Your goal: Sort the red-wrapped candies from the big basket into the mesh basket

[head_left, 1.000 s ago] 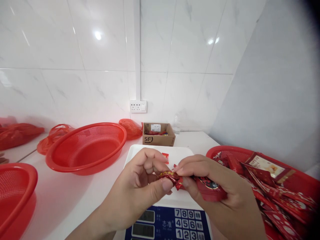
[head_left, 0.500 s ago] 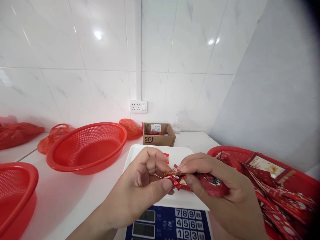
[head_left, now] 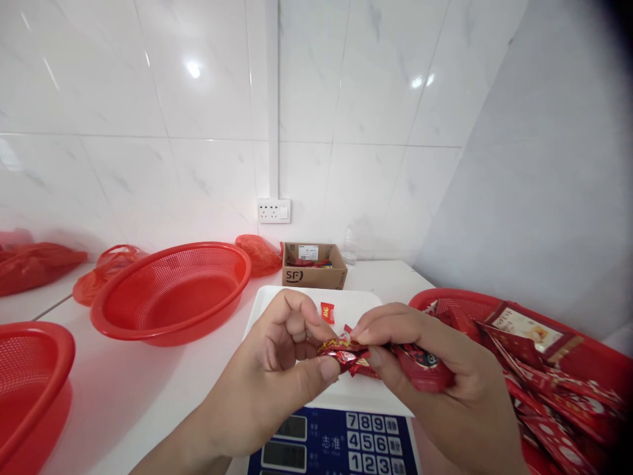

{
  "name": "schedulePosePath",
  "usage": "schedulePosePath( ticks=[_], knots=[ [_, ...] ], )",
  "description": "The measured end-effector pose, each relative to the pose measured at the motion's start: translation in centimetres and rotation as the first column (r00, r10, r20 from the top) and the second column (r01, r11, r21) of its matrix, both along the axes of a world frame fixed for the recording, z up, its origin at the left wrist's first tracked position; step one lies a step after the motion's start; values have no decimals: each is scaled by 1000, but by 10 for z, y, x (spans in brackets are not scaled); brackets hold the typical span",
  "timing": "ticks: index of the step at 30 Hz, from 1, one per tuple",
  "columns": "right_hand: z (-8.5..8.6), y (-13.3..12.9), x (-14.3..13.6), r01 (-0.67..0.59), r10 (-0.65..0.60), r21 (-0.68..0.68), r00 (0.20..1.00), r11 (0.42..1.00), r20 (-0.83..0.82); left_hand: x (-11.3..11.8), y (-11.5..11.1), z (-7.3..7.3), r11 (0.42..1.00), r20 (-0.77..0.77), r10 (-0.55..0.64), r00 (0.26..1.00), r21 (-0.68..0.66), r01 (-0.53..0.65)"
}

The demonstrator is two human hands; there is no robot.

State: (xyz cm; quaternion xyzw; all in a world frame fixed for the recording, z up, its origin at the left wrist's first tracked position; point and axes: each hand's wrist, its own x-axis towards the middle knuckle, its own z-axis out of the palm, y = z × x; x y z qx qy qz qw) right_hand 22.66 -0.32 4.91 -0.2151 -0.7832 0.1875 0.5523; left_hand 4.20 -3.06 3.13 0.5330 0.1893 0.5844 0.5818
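Observation:
Above the weighing scale, my left hand (head_left: 277, 369) pinches one end of a shiny red snack packet (head_left: 341, 353) between thumb and fingers. My right hand (head_left: 440, 369) grips the other end of it. Under the right fingers and palm sits a darker red packet (head_left: 422, 369) with black print, partly hidden. Below and behind the hands lies the white scale pan (head_left: 262, 307). On it rests a small red wrapped piece (head_left: 327, 312), and more red wrapping shows just beneath the fingers. The blue scale keypad (head_left: 366, 442) with number keys is nearest to me.
At right a red basket (head_left: 459, 297) is heaped with red packets (head_left: 554, 422). Two red basins (head_left: 171, 290) (head_left: 34, 389) stand at left. Along the wall are red plastic bags (head_left: 260, 254), a cardboard box (head_left: 314, 267) holding items, and a wall socket (head_left: 273, 211).
My left fingers have shifted slightly on the packet's end, whose wrapper looks flatter. The small red piece on the pan shows more fully. My right hand stays nearly still.

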Motion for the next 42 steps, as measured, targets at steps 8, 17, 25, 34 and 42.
schedulePosePath(
  ticks=[8, 17, 25, 34, 42],
  knots=[
    [6, 1, 0, -48, 48, -7, 998, 999, 37, -4, 3, -3, 998, -35, -53, 998, 16, 54],
    [9, -1, -3, -39, 39, 24, 999, 999, -24, 0, 3, -5, 994, 20, -110, 994, 14, 109],
    [9, -3, -5, -35, 36, 29, 999, 999, -22, -3, 0, 0, 996, -31, -84, 996, 15, 85],
    [6, -3, -4, -67, 68, 55, 998, 996, -14, 0, -4, 1, 999, -28, -38, 999, 37, 39],
    [8, -3, -4, -44, 47, 70, 998, 997, -47, -1, -2, 0, 996, 14, -92, 996, 12, 92]
  ],
)
